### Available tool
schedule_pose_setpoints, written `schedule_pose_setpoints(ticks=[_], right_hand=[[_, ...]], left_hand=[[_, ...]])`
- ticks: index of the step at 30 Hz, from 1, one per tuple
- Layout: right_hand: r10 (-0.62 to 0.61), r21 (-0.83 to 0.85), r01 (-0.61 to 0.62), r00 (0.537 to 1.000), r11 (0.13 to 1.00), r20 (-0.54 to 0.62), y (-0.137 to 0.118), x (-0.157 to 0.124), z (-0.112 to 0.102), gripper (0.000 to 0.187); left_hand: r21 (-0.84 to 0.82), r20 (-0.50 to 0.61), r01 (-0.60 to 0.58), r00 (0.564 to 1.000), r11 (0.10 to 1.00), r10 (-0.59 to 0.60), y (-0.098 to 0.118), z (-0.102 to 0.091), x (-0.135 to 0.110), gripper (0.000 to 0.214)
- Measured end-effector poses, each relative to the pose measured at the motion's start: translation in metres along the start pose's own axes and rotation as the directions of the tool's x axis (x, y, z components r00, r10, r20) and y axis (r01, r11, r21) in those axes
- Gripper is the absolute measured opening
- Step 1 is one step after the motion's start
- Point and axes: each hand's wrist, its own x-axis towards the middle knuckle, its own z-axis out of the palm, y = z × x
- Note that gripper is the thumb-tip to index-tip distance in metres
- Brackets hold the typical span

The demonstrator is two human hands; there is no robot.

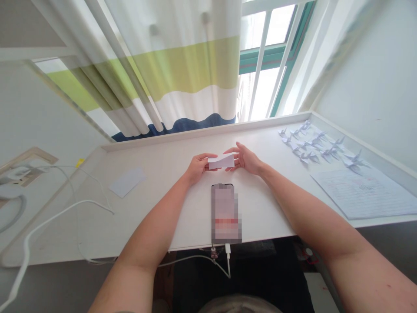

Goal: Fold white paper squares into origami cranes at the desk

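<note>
A narrow strip of white paper (221,161) is held level above the white desk (153,152). My left hand (197,168) pinches its left end between thumb and fingers. My right hand (246,158) is spread wide around the strip's right end, its fingertips at or very near the paper. I cannot tell whether that hand grips the strip. Below both hands, a phone (226,214) with a pixelated screen lies flat near the desk's front edge.
Several folded paper cranes (309,145) stand at the desk's right, above a handwritten lined sheet (361,193). A pale paper rectangle (127,181) lies left. White cables (65,217) trail across the left side, and a raised lip borders the desk's far side.
</note>
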Motion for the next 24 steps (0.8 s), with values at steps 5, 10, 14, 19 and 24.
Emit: schedule_pose_setpoints(ticks=[5, 10, 14, 19, 24], right_hand=[[-0.076, -0.183, 0.081, 0.997, 0.980, 0.034, 0.002, -0.002, 0.002, 0.039], [-0.105, -0.189, 0.100, 0.994, 0.977, -0.017, 0.009, 0.001, 0.001, 0.042], [-0.117, -0.199, 0.108, 0.993, 0.974, -0.032, 0.010, 0.002, 0.002, 0.044], [-0.098, -0.228, 0.086, 0.994, 0.970, -0.043, 0.005, -0.002, 0.006, 0.036], [-0.094, -0.259, 0.078, 0.994, 0.963, -0.051, -0.002, -0.007, 0.011, 0.038]], left_hand=[[0.011, 0.042, -0.010, 0.999, 1.000, 0.010, 0.002, 0.000, -0.002, 0.027], [0.002, 0.088, -0.023, 0.996, 1.000, 0.023, 0.004, 0.001, -0.004, 0.044], [0.112, 0.027, -0.056, 0.998, 0.992, 0.053, 0.000, 0.004, -0.006, 0.060], [0.111, 0.030, -0.068, 0.997, 0.992, 0.065, -0.006, 0.005, -0.004, 0.060], [0.123, 0.062, -0.068, 0.996, 0.990, 0.061, -0.005, 0.005, -0.005, 0.062]])
